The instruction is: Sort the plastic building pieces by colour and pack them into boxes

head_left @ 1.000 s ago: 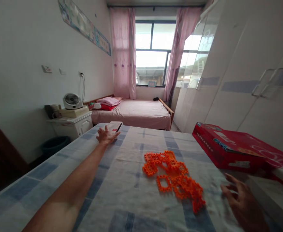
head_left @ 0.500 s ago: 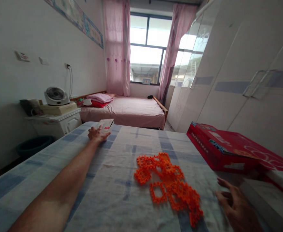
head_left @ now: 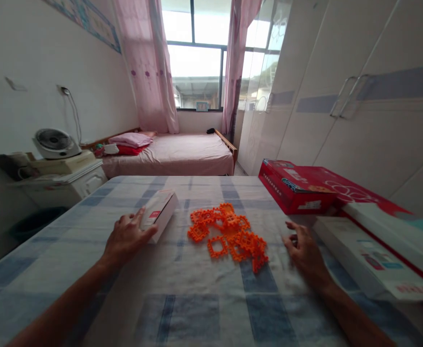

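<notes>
A long white box with a small red label lies on the checked tablecloth, left of the middle. My left hand grips its near end, thumb on the right side and fingers over the top and left. In the middle of the table is a loose heap of orange square frame pieces with toothed edges, some overlapping. My right hand rests to the right of the heap, fingers slightly curled and apart, holding nothing. It lies between the orange pieces and a white carton.
A red box stands at the table's far right, with more boxes beside the white carton. Beyond the table are a bed and a wardrobe. At the left a fan sits on a cabinet.
My left hand has drawn the white box nearer from the table's far left edge. My right hand has come further into view beside the orange pieces. The camera view has shifted.
</notes>
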Demonstrator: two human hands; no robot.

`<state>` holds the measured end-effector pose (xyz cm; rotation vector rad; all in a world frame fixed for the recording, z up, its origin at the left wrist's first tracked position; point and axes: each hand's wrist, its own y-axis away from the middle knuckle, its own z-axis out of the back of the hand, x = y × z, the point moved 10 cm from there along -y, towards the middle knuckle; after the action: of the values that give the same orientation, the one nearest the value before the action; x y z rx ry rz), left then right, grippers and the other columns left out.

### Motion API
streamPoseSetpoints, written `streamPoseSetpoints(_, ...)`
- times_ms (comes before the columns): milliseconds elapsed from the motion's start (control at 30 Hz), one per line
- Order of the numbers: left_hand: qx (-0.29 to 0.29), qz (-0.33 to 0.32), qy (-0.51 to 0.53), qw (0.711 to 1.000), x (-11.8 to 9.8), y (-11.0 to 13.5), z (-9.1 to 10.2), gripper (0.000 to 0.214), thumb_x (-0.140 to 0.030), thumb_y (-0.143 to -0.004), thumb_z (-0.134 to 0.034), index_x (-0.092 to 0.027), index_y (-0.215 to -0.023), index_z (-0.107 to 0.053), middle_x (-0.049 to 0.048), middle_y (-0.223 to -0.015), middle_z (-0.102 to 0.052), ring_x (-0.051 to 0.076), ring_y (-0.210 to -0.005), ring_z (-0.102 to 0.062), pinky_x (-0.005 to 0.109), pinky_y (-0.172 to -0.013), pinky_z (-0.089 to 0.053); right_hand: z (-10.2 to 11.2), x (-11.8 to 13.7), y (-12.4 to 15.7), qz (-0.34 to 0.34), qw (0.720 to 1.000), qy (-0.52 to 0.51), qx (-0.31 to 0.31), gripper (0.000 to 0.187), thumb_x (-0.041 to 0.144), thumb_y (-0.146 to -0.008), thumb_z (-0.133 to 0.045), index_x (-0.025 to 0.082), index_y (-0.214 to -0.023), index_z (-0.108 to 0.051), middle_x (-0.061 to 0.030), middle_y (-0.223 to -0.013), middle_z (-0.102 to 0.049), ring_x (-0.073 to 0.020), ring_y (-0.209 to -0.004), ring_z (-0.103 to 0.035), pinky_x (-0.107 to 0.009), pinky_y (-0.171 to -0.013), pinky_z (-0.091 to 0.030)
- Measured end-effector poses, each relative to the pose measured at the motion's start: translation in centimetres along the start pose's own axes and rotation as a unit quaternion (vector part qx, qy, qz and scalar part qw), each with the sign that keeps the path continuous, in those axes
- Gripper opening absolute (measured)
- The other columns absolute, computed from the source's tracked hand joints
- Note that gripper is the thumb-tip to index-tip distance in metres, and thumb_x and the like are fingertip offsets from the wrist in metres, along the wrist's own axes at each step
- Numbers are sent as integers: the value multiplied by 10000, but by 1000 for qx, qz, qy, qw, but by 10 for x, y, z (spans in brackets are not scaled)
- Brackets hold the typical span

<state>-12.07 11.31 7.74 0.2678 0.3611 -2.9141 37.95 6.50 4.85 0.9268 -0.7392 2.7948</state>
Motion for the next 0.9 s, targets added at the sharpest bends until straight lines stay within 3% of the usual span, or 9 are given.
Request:
streamPoseSetpoints(133, 43, -33, 88, 995, -17, 65, 11, 873, -659, -740, -366, -77, -1391, -374, 181, -1316, -472, 315, -1226, -435, 408, -1022, -338, 0, 3, 2, 18, 1000, 1, -5, 435, 335, -766, -417, 131, -1138, -517, -133, -1079, -530, -173, -724, -571, -362, -737, -500)
streamPoseSetpoints(233, 82, -60, 164, 981, -28, 87, 22, 815, -659, -781, -337, -120, -1390, -386, 134, -1347, -471, 269, -1242, -440, 376, -1042, -333, 1, 3, 3, 23, 1000, 3, -10, 417, 323, -769, -415, 130, -1122, -524, -135, -1064, -529, -178, -723, -567, -370, -747, -494)
streamPoseSetpoints(333, 41, -77, 194, 977, -28, 74, 41, 737, -610, -815, -314, -135, -1366, -429, 107, -1362, -480, 253, -1278, -400, 368, -1071, -295, 0, 4, 3, 30, 1000, 1, -6, 418, 351, -780, -422, 132, -1121, -526, -136, -1067, -525, -179, -717, -564, -380, -754, -491)
streamPoseSetpoints(433, -29, -37, 197, 979, -11, 39, 47, 723, -572, -824, -299, -91, -1340, -457, 124, -1375, -475, 266, -1318, -335, 384, -1089, -257, -1, 13, 7, 30, 999, -25, 16, 470, 440, -798, -446, 135, -1148, -519, -140, -1084, -527, -197, -778, -579, -376, -750, -495)
streamPoseSetpoints(567, -21, 30, 196, 980, 2, 0, 15, 712, -557, -854, -249, -84, -1351, -437, 144, -1387, -462, 291, -1323, -333, 418, -1068, -278, -15, 58, 19, 90, 987, -38, 126, 643, 553, -793, -482, 168, -1306, -431, -161, -1277, -481, -268, -1118, -517, -433, -915, -437)
streamPoseSetpoints(700, -2, 57, 183, 981, -3, -8, -17, 699, -549, -854, -279, -100, -1374, -408, 168, -1383, -458, 316, -1278, -401, 438, -1022, -328, -48, 104, 38, 153, 951, 24, 269, 780, 589, -758, -528, 220, -1413, -322, -142, -1449, -337, -298, -1323, -320, -507, -1033, -305)
streamPoseSetpoints(800, 17, 58, 175, 983, -7, -6, -31, 704, -526, -858, -287, -66, -1382, -383, 184, -1388, -446, 319, -1286, -389, 431, -1033, -307, -67, 119, 42, 173, 941, 67, 281, 782, 534, -735, -589, 205, -1402, -348, -142, -1430, -368, -288, -1313, -333, -478, -1046, -282)
streamPoseSetpoints(900, 15, 32, 157, 987, -10, -4, -32, 663, -478, -869, -274, -52, -1358, -412, 177, -1375, -461, 295, -1284, -391, 409, -1052, -283, -76, 120, 39, 172, 952, 107, 229, 660, 500, -758, -583, 190, -1325, -449, -140, -1372, -439, -290, -1268, -381, -474, -1019, -293)
